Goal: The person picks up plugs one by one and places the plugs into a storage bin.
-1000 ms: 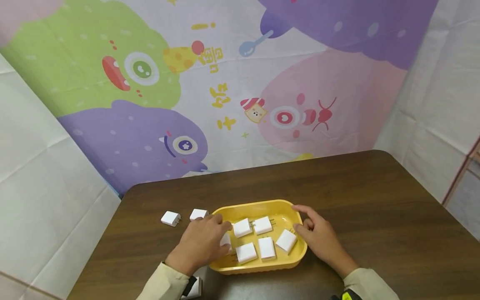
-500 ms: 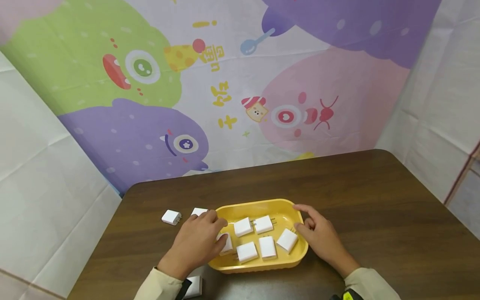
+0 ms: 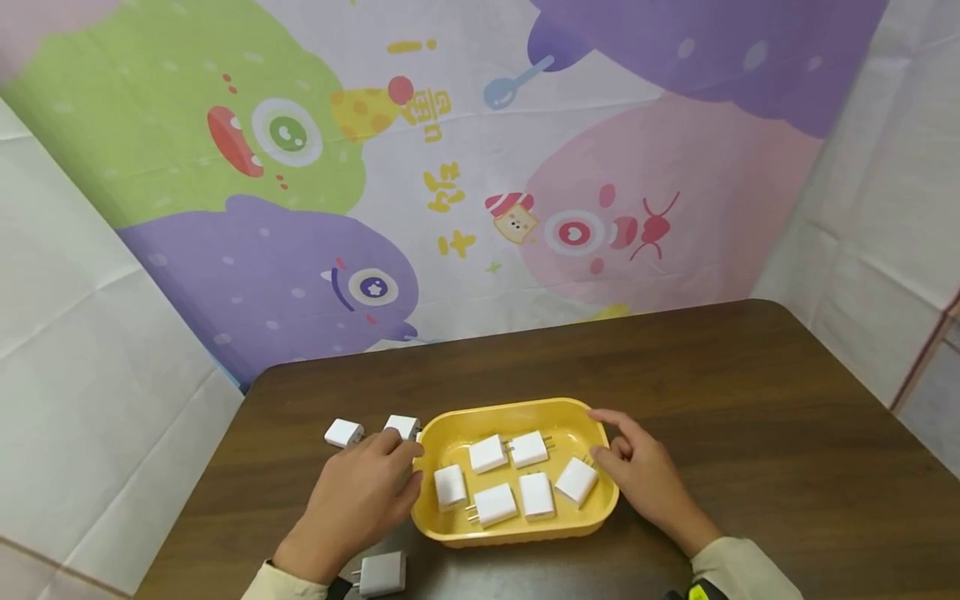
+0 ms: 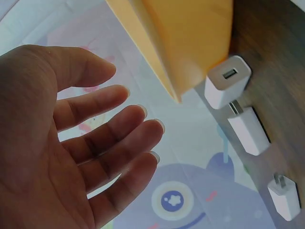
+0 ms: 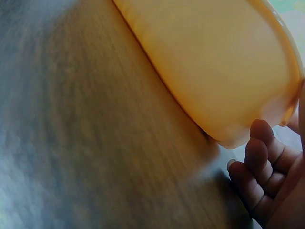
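Note:
A yellow plastic tray (image 3: 517, 410) holds several white USB charger plugs, one of them a plug (image 3: 451, 487) near the tray's left end. Just outside that end is my left hand (image 3: 360, 492), holding nothing; in the left wrist view its fingers (image 4: 121, 138) are loosely spread and slightly bent. Two loose charger plugs, one (image 3: 344, 432) farther left and another (image 3: 402, 427) near the tray, lie beyond this hand. My right hand (image 3: 641, 475) grips the tray's right rim between thumb and index finger. In the right wrist view its other fingers (image 5: 257, 155) are curled near the tray's outer wall (image 5: 219, 62).
Another charger plug (image 3: 382, 575) lies on the dark wood table (image 3: 712, 375) near my left wrist. A cartoon-printed cloth (image 3: 465, 292) hangs behind the table's far edge, and pale cloth walls (image 3: 97, 333) stand at both sides.
My left hand has withdrawn leftward from over the tray's left end, uncovering the charger plug there. The right hand stays at the tray's rim.

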Available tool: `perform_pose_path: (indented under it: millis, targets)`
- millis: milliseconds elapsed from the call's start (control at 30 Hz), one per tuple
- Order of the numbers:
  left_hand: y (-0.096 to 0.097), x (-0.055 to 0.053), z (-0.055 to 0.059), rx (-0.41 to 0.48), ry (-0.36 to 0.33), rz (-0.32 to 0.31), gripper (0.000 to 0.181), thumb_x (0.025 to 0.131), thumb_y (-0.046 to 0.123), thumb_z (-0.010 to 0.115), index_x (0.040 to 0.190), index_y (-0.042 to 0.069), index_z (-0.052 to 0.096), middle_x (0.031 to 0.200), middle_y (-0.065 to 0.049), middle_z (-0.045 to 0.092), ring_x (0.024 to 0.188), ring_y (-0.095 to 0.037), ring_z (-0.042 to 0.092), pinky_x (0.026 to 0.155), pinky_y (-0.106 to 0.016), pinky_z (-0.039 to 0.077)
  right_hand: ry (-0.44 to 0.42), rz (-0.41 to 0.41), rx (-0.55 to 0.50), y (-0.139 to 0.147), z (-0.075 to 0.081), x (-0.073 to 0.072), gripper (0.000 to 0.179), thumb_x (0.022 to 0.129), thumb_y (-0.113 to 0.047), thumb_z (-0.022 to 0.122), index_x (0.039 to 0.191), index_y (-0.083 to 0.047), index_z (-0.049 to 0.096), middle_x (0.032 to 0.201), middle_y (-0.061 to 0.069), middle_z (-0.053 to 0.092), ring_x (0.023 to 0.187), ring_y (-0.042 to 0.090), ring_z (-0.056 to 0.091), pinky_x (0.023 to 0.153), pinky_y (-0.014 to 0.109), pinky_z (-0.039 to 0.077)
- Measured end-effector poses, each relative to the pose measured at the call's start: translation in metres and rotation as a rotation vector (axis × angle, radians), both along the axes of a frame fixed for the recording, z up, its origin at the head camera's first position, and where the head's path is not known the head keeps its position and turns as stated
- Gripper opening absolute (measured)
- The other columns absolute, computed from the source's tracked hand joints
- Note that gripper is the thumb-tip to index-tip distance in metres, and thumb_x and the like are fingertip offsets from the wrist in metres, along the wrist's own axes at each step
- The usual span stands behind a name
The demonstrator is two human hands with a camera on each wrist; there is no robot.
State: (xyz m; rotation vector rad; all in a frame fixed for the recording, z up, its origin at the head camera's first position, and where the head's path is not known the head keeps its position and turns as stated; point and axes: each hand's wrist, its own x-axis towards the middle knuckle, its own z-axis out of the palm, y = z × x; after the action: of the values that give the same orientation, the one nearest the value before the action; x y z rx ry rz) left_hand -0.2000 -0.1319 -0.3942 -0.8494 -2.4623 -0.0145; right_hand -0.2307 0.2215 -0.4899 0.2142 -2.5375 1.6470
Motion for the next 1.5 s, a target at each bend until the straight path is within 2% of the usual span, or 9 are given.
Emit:
perform_pose_path:
  millis: [167,333,533,767,967,1200,1267,1367,1500]
  targets:
    - [-0.007,0.006,-0.002,0.043,0.017,0.004,0.017,0.078,0.022,0.077,0.093,0.016,0.071,0.085,0.005,0.062,0.060,-0.010,0.055,0.047,-0.028,0.045,0.010,-0.001,0.008,0.001,0.000,-0.001,0.044,0.091,-0.011,0.069,0.133,-0.020,0.060,0.061,-0.003,0.039,0.049,0.008,0.036,0.046,0.022,0.031]
    - [-0.013,0.013,-0.007,0.067,0.035,0.022,0.011,0.080,0.025,0.075,0.088,0.018,0.071,0.077,0.007,0.057,0.057,-0.009,0.052,0.044,-0.027,0.041,-0.006,-0.001,0.009,0.000,0.000,0.000,0.043,0.092,-0.011,0.069,0.133,-0.021,0.060,0.061,-0.003,0.037,0.049,0.008,0.035,0.047,0.023,0.030]
    - [-0.017,0.023,-0.010,0.021,-0.041,0.109,0.009,0.080,0.026,0.076,0.085,0.020,0.071,0.074,0.011,0.057,0.057,-0.005,0.052,0.045,-0.026,0.041,-0.005,-0.001,0.005,0.000,0.001,0.000,0.043,0.091,-0.011,0.069,0.133,-0.020,0.060,0.061,-0.003,0.038,0.049,0.008,0.035,0.047,0.023,0.030]
    - [-0.019,0.034,-0.016,-0.071,-0.242,0.211,0.017,0.084,0.036,0.077,0.092,0.022,0.071,0.082,0.011,0.063,0.064,-0.007,0.060,0.050,-0.029,0.046,0.010,0.002,0.011,0.001,0.000,-0.001,0.043,0.091,-0.012,0.069,0.132,-0.022,0.060,0.061,-0.003,0.039,0.048,0.008,0.036,0.046,0.023,0.031]
    - [-0.022,0.038,-0.021,-0.123,-0.424,0.263,0.024,0.088,0.044,0.071,0.098,0.022,0.070,0.090,0.005,0.069,0.073,-0.018,0.068,0.055,-0.039,0.051,-0.008,0.004,0.009,0.000,0.000,0.000,0.043,0.092,-0.013,0.069,0.133,-0.022,0.060,0.062,-0.003,0.039,0.049,0.009,0.036,0.046,0.023,0.031]
    - [-0.022,0.032,-0.024,-0.135,-0.774,0.321,0.036,0.093,0.053,0.063,0.102,0.019,0.069,0.095,0.001,0.069,0.078,-0.022,0.067,0.064,-0.047,0.053,-0.008,0.002,0.010,0.000,0.000,0.000,0.044,0.092,-0.013,0.069,0.133,-0.022,0.059,0.062,-0.003,0.039,0.049,0.009,0.037,0.046,0.023,0.031]
    - [-0.022,0.030,-0.026,-0.140,-0.853,0.344,0.038,0.092,0.055,0.062,0.104,0.019,0.069,0.096,0.001,0.068,0.077,-0.021,0.065,0.065,-0.047,0.054,-0.012,0.003,0.009,0.000,0.000,0.000,0.044,0.092,-0.013,0.069,0.133,-0.022,0.059,0.062,-0.003,0.039,0.049,0.009,0.037,0.046,0.023,0.031]
    - [-0.022,0.030,-0.028,-0.144,-0.903,0.364,0.041,0.092,0.057,0.062,0.106,0.019,0.069,0.096,0.001,0.067,0.074,-0.019,0.063,0.065,-0.047,0.054,-0.016,0.003,0.009,0.000,0.001,0.001,0.043,0.092,-0.013,0.069,0.133,-0.022,0.059,0.062,-0.003,0.039,0.049,0.009,0.037,0.046,0.023,0.031]
    - [-0.023,0.032,-0.029,-0.140,-0.916,0.367,0.047,0.087,0.063,0.064,0.105,0.020,0.069,0.092,0.003,0.063,0.070,-0.016,0.058,0.063,-0.045,0.053,-0.013,-0.002,0.010,0.000,0.002,0.001,0.043,0.091,-0.012,0.070,0.133,-0.021,0.060,0.062,-0.003,0.039,0.049,0.009,0.037,0.047,0.023,0.031]
